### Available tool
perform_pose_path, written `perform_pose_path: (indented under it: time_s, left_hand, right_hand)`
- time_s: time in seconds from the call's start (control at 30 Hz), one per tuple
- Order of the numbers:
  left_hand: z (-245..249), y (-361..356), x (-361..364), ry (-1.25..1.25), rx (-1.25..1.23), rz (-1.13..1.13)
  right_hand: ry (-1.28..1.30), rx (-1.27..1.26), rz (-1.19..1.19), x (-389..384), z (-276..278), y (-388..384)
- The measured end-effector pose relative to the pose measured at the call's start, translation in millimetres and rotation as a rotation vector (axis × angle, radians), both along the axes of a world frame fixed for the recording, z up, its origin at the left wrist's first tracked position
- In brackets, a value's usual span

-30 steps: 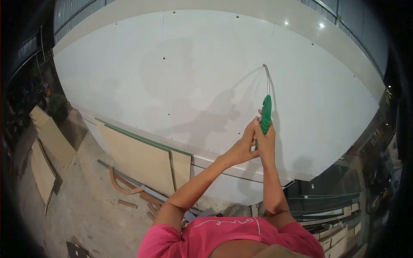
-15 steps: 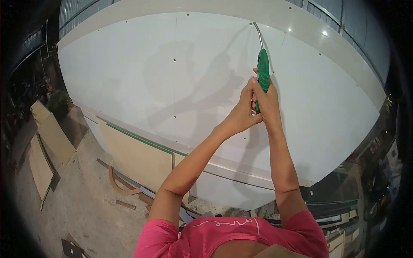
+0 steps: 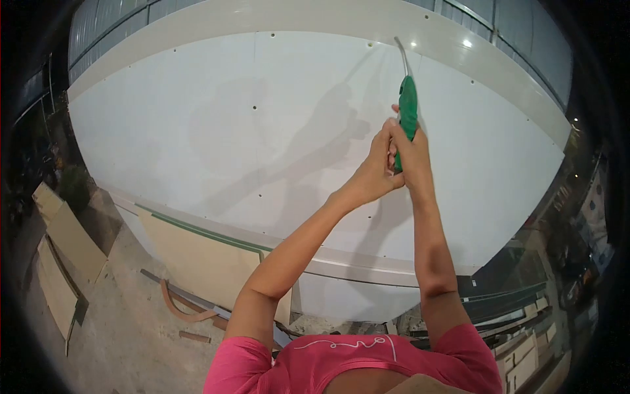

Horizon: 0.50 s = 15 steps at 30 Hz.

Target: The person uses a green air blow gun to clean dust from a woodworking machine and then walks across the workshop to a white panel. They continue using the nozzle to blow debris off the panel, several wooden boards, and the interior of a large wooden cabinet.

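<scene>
My right hand [image 3: 416, 154] is wrapped around a green-handled tool [image 3: 408, 108] with a thin, bent metal tube at its top end. My left hand [image 3: 380, 167] is closed over the tool's lower part from the left, its fingers against the right hand. Most of the grip is hidden by the fingers. The tube's tip overlaps the beige border of a large white panel [image 3: 197, 118], just right of a small dark hole [image 3: 370, 44]. More small holes dot the panel, such as one [image 3: 254, 108] left of centre.
Cream boards with green edges [image 3: 197, 246] lean below the panel at left. A curved brown strip [image 3: 172, 305] and offcuts lie on the concrete floor [image 3: 125, 328]. Other boards [image 3: 69, 233] stand at far left. Stacked boards [image 3: 522, 354] are at lower right, metal sheeting [image 3: 115, 29] behind.
The tool's tip has moved from beside the small hole to farther right of it, onto the border. Both hands keep their hold, and the view has shifted slightly.
</scene>
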<state>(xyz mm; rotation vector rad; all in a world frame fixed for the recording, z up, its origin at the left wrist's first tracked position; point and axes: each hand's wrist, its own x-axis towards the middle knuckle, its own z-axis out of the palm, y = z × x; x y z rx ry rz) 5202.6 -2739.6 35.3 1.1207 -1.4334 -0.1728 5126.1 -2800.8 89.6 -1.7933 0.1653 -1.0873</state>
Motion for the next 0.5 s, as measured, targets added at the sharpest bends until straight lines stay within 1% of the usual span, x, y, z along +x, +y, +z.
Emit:
perform_pose_path:
  time_s: [0.03,0.1,0.2,0.27,0.33,0.4,0.5]
  left_hand:
    - [9,-4,-2,-0.004,0.001,-0.013]
    - [31,-13,-4,-0.099,-0.137,-0.028]
    - [59,-22,-13,-0.138,-0.164,-0.059]
    - [70,-25,-18,-0.128,-0.137,-0.064]
    - [72,-29,-23,-0.118,-0.111,-0.063]
    - [71,-31,-26,-0.029,-0.049,-0.135]
    - [66,-36,-33,-0.008,-0.047,-0.148]
  right_hand:
    - [-0.045,-0.01,0.013,-3,10,-4]
    - [-0.104,-0.008,0.004,-12,31,-8]
    - [-0.161,0.039,0.033,-20,54,-18]
    - [-0.172,0.02,0.031,-20,60,-28]
    - [-0.158,0.049,0.056,-23,63,-33]
    - [-0.143,0.05,0.062,-24,60,-39]
    - [-0.116,0.057,0.071,-33,57,-42]
